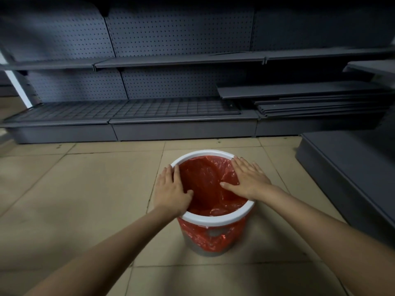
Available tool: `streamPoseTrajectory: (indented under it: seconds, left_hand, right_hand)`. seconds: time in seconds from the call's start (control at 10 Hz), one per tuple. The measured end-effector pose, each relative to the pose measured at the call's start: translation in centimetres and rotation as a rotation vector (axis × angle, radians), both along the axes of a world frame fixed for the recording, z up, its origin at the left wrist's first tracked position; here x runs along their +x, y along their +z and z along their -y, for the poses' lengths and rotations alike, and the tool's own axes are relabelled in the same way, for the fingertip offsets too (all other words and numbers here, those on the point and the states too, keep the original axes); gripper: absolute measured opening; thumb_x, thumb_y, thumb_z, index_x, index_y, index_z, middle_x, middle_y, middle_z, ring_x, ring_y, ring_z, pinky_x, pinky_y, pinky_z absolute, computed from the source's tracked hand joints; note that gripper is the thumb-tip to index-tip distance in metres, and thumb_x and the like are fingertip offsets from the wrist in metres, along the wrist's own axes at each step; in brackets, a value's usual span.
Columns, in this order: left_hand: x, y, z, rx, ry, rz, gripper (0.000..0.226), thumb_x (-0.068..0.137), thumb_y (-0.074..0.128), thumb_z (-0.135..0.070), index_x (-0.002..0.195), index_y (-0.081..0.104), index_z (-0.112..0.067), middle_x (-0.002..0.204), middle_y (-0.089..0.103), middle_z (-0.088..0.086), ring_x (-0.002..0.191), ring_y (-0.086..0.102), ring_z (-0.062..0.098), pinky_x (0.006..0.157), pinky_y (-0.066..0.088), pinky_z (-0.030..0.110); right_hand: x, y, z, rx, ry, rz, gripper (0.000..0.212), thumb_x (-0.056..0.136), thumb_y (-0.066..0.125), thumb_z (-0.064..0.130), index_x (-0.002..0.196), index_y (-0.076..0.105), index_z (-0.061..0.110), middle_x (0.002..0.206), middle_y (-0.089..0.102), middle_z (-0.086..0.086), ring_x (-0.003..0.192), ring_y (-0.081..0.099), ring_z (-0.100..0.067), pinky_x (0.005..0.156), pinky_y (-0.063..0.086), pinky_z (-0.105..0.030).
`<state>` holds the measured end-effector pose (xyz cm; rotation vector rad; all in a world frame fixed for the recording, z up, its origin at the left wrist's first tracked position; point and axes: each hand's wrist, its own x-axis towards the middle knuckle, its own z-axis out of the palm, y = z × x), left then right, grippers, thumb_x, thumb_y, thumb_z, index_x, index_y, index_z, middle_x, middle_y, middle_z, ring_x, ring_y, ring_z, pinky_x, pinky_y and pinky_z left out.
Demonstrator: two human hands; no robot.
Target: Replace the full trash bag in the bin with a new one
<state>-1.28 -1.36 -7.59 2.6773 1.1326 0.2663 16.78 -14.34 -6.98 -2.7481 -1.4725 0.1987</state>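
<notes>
Below, on the tiled floor [64,199] before grey shelving [171,60]: round bin [215,218] with white rim, lined with red bag [205,180] folded over its outside. Left hand [171,189] flat on the bin's left rim, right hand [248,178] flat on its right; each grip open, fingers spread, grasping nothing.

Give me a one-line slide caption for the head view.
Both hands, left and right, press flat on the white rim of a bin lined with a red bag.
</notes>
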Motion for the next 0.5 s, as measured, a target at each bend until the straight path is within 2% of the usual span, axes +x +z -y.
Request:
streamPoseTrajectory:
  seconds: [0.2,0.3,0.4,0.5]
  left_hand:
    - [0.9,-0.6,-0.7,0.072,0.022,-0.056,0.081,0.09,0.04,-0.048,0.147,-0.006,-0.013,0.157,-0.002,0.014,0.145,-0.007,0.028,0.116,-0.008,0.042]
    - [0.8,-0.3,-1.0,0.04,-0.007,-0.055,0.081,0.089,0.042,-0.045,0.148,-0.003,-0.013,0.157,-0.002,0.014,0.145,-0.007,0.028,0.116,-0.009,0.042]
    - [-0.2,1.0,-1.3,-0.036,-0.065,0.012,0.074,0.087,0.049,-0.035,0.148,0.008,-0.022,0.157,0.007,0.011,0.145,0.001,0.026,0.117,-0.004,0.043]
    - [-1.0,4.0,-0.9,-0.056,-0.152,0.082,0.067,0.084,0.052,-0.023,0.145,0.025,-0.025,0.149,0.032,0.007,0.137,0.028,0.028,0.116,0.017,0.049]
  right_hand:
    - [0.8,-0.6,-0.7,0.058,-0.018,0.069,0.092,0.083,0.025,0.075,0.149,-0.005,0.02,0.159,-0.008,0.004,0.145,-0.008,-0.01,0.116,-0.011,-0.04]
    - [0.4,0.2,-0.6,0.057,-0.036,0.014,0.09,0.084,0.028,0.073,0.149,-0.002,0.02,0.159,-0.004,0.002,0.145,-0.004,-0.011,0.115,-0.012,-0.041]
    - [-0.8,2.3,-1.7,0.047,-0.07,-0.099,0.084,0.086,0.038,0.065,0.149,0.008,0.019,0.159,0.009,-0.006,0.146,0.007,-0.019,0.116,-0.007,-0.041]
    - [-1.9,5.9,-2.6,0.107,-0.063,-0.115,0.073,0.088,0.045,0.053,0.146,0.021,0.016,0.154,0.027,-0.007,0.142,0.021,-0.02,0.117,-0.001,-0.04]
